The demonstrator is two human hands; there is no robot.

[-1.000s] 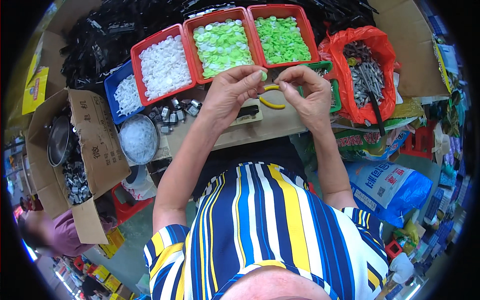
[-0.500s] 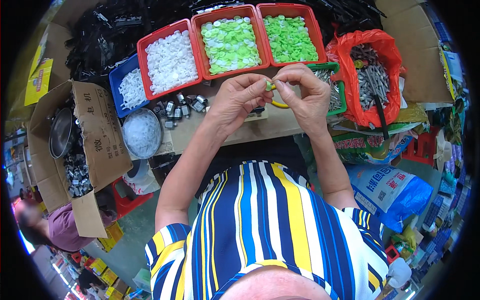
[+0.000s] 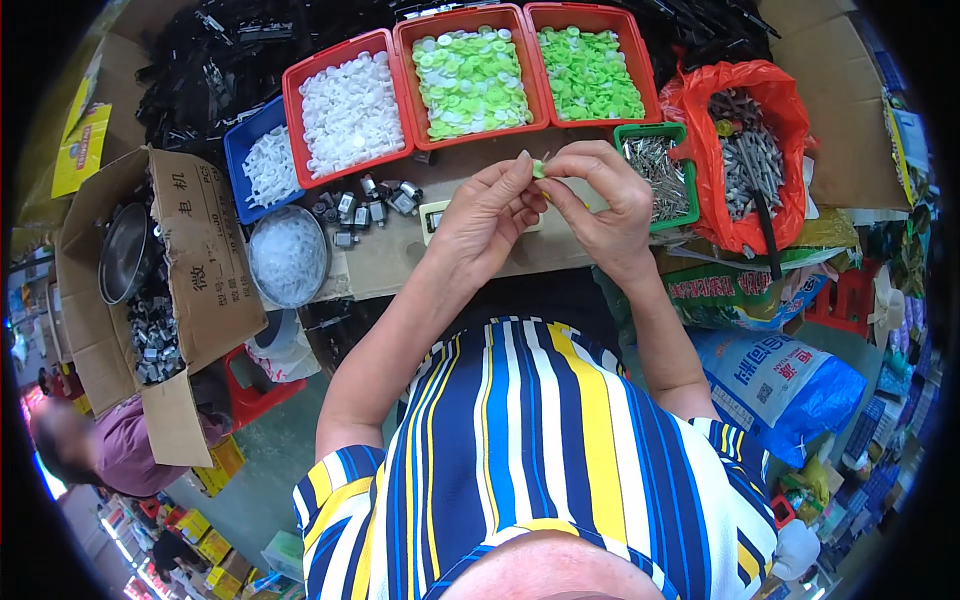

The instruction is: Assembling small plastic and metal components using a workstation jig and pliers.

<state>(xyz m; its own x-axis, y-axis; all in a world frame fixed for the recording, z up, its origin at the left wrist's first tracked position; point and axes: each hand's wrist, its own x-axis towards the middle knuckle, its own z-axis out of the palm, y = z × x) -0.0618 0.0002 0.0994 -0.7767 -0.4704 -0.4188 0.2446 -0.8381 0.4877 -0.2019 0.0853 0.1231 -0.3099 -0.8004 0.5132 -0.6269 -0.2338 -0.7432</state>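
Above the front part of the bench, my two hands meet at the fingertips. My left hand [image 3: 482, 218] pinches a small light green plastic piece [image 3: 539, 169] between thumb and fingers. Curled close against it, my right hand [image 3: 608, 208] has thumb and forefinger pressed together at the same piece. A bit of yellow shows between the hands, too covered to name. Below them a pale yellow block-like fixture [image 3: 430, 216] sits on the bench, partly hidden by my left hand. Several small metal motors [image 3: 376, 212] lie loose to its left.
Red bins hold white discs [image 3: 352, 115], mixed green-white discs [image 3: 470, 85] and green pieces [image 3: 590, 75]. A green tray [image 3: 655, 180] of metal pins and a red bag [image 3: 795, 200] of metal shafts stand right. Left are a blue tray [image 3: 240, 165], a bowl [image 3: 288, 257] and a cardboard box [image 3: 205, 260].
Both hands have turned slightly, with the left fingers more curled and the green piece upright between the fingertips. The yellow part is now mostly covered. The whole view has shifted a little.
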